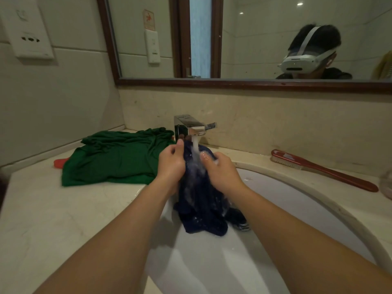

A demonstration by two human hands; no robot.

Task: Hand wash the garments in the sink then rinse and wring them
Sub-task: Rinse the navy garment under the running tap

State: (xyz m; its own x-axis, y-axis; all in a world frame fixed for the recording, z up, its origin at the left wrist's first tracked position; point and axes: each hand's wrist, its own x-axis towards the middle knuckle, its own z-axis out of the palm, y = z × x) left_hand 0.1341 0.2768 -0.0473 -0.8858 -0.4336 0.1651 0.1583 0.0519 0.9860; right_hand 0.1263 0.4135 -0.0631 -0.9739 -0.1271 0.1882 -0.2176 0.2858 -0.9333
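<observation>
Nearest, the white sink [212, 268] lies below both forearms. The navy garment [201, 211] hangs wet from the fingers [204, 155], its lower end bunched on the basin beneath them. The left hand [170, 166] and right hand [221, 170] sit close together, each with its fingers curled and clamped on the garment's upper part, the cloth gathered between them. Water [195, 146] falls between the two hands onto the cloth from the chrome tap [189, 126] just beyond the fingers. Left of the left hand's fingers, a green garment [114, 160] lies crumpled on the tabletop [48, 219]. Well to the right of the right hand's fingers lies a red-handled brush [322, 169]. Farthest back, a framed mirror [254, 39] hangs on the wall.
</observation>
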